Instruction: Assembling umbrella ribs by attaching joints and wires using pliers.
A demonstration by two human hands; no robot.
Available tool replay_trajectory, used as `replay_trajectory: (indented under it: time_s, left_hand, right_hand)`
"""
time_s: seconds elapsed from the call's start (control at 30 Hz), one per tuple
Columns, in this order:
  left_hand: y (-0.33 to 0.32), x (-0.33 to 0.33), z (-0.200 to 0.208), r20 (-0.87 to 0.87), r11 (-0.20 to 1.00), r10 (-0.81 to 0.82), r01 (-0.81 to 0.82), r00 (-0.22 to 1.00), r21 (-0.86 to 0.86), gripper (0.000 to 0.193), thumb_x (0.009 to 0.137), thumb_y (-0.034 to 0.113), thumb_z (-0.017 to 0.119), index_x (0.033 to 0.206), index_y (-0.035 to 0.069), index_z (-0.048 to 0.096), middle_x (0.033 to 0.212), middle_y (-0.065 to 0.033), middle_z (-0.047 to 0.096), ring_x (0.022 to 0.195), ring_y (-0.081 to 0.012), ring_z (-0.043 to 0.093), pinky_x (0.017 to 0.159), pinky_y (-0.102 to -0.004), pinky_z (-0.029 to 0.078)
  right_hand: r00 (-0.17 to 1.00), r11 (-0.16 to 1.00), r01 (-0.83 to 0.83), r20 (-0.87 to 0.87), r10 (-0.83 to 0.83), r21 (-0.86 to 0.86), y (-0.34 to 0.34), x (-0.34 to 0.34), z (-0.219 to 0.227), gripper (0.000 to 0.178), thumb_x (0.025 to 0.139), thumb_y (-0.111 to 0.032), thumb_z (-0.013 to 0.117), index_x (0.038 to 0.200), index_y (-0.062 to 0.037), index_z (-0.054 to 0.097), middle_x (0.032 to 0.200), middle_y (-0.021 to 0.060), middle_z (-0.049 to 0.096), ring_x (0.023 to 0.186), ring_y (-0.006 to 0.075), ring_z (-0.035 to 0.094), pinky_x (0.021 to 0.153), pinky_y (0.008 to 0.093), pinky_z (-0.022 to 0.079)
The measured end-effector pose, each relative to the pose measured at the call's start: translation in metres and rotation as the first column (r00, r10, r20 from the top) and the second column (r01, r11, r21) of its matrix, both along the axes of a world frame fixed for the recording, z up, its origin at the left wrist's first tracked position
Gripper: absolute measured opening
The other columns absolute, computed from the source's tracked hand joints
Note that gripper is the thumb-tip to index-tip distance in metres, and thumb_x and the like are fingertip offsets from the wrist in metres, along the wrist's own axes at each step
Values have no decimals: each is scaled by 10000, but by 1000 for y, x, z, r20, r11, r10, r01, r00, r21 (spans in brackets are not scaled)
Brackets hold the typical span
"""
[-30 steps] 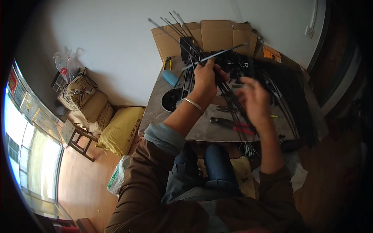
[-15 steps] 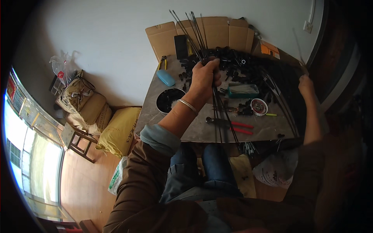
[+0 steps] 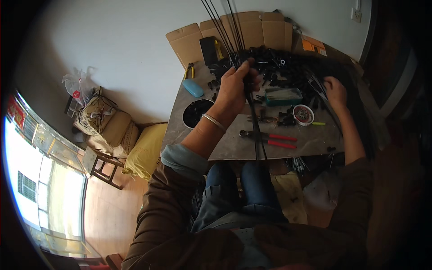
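Observation:
A bunch of long, thin black rods (image 3: 254, 121) is gripped in my left hand (image 3: 234, 85), fingers wrapped round its middle. The rods fan out above the hand and hang down to the front edge of the table. At the right side of the table, my right hand (image 3: 335, 92) has its fingers curled beside more thin rods (image 3: 316, 83) lying there; what is between the fingertips cannot be made out. Below my left hand lie red-handled pliers (image 3: 274, 140). A heap of black plastic parts (image 3: 270, 67) spreads behind the hands.
On the grey table (image 3: 216, 150) stand a bowl of black parts (image 3: 184, 118), a teal tray (image 3: 283, 102) and a small round bowl (image 3: 311, 115). A blue case (image 3: 193, 88) and yellow-handled pliers (image 3: 189, 71) lie far left. Cardboard (image 3: 249, 31) lines the back; sacks (image 3: 146, 150) stand left.
My right hand has come inward from the far right, down to the rods on the table. The upright rod seen by it earlier no longer shows. My left hand keeps its bunch.

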State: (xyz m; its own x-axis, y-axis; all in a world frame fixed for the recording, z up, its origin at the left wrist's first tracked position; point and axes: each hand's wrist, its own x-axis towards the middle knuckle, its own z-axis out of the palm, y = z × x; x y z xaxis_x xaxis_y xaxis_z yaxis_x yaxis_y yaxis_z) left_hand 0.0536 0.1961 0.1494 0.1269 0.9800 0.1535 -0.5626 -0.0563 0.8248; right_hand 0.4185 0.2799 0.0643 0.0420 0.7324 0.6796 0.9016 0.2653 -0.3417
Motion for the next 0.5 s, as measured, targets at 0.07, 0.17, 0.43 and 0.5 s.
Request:
replay_trajectory:
  time_s: [0.07,0.17,0.43,0.5]
  left_hand:
    - [-3,2,1,3,1000,26,-26,1000,-6,272,949,200,546,1141,9,523,823,-74,585,697,-205,600,578,-350,522]
    - [-1,-20,-3,13,998,-68,68,998,-3,291,960,260,531,1111,12,531,769,-51,554,628,-200,569,582,-356,520]
    - [-39,-43,13,-242,984,-170,152,955,-92,381,996,284,447,1224,-17,500,861,-46,607,772,-187,614,699,-354,535]
    - [-35,-62,3,-114,952,-302,294,946,-79,393,999,310,437,1203,-17,515,816,-42,595,725,-178,605,679,-341,529]
  right_hand:
    - [946,969,-235,-248,212,-71,-27,-63,14,172,893,-174,586,1008,-66,655,941,128,678,858,263,667,743,348,516]
    - [879,826,-474,-224,422,-305,-89,-137,18,185,889,-184,598,1021,-63,645,914,118,672,831,254,663,732,353,511]
    - [837,890,-404,306,453,-212,-144,-170,-82,454,797,-216,719,1197,-92,547,1146,87,537,1096,281,491,925,442,368]
    - [853,902,-346,315,417,-258,-148,-167,-78,434,796,-173,714,1191,-94,552,1123,88,543,1070,285,499,902,447,380]
